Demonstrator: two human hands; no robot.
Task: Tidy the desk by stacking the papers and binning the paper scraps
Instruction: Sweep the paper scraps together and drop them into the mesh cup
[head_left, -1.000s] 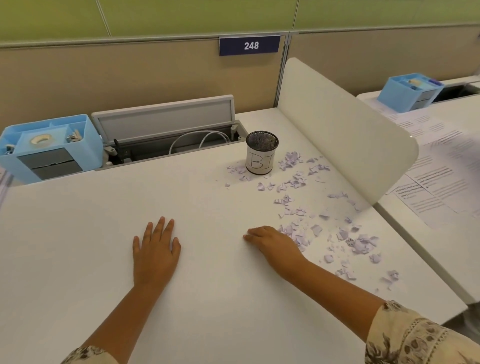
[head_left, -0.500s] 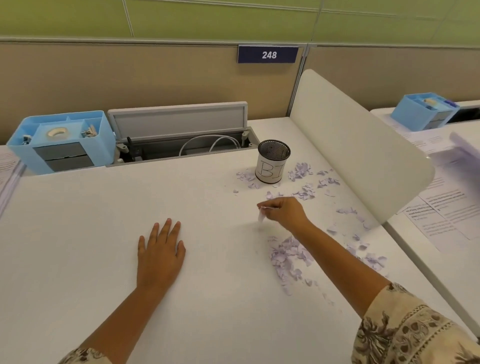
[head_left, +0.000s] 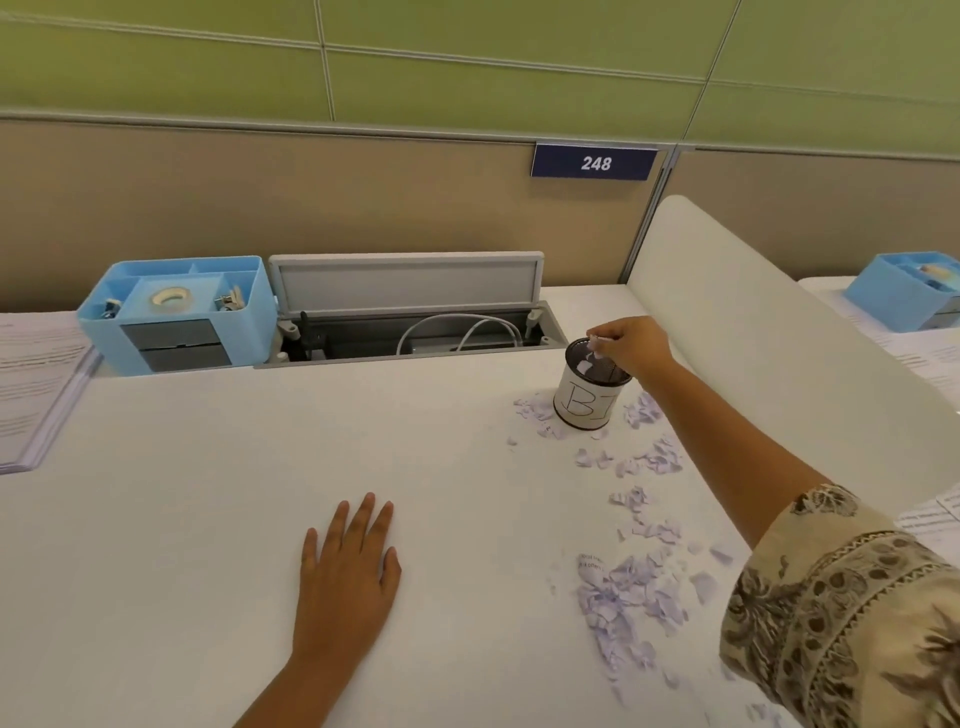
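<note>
The white desk (head_left: 182, 519) carries a loose spread of lilac paper scraps (head_left: 631, 592) from 1 o'clock down to 4 o'clock, thickest near its front edge. At 1 o'clock stands the mesh bin (head_left: 589, 392), scraps lying around its base. The left hand (head_left: 345, 577) rests flat on the desk with fingers straight, while the right hand (head_left: 626, 345) hangs over the bin's rim, pinching 1 small scrap (head_left: 596, 347).

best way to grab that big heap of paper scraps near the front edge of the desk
Judging by the picture, scoop the heap of paper scraps from its left side, where the desk is bare. The pieces are small, loose and flat, so cupped fingers raking them together should work better than a pinch. The right hand is holding a scrap over the bin; the left hand lies flat.
</note>
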